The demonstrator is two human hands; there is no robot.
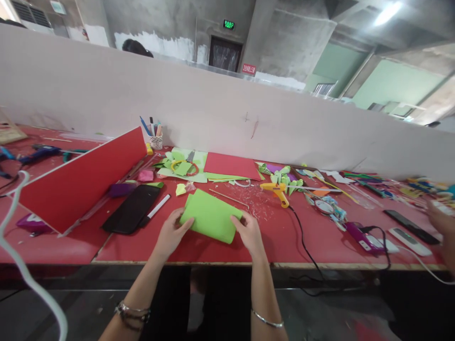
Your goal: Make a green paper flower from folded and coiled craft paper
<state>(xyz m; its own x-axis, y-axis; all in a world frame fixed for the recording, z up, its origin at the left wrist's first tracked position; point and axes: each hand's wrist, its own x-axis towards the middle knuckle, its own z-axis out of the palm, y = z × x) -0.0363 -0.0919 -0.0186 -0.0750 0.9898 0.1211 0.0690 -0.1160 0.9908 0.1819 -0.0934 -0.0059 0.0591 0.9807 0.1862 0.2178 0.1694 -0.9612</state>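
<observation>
A bright green sheet of paper [211,215] is held between my two hands above the red tabletop. My left hand [174,229] pinches its left edge, thumb on top. On the opposite side, my right hand [249,229] grips the right edge, with the fingers hidden behind the sheet. The paper looks folded or layered, though I cannot tell which. Just beyond it lie a thin wooden stick [229,198] and a crumpled yellow-green scrap [180,189]. To the right rests a yellow hot glue gun [277,190] with a black cord.
A red upright board [92,177] stands at left beside a black phone-like slab [131,210] and a marker [158,208]. Scissors [185,166], red paper [231,166] and a pen cup [155,140] are farther back. A purple power strip [364,237] and another person's hand [442,222] are at right.
</observation>
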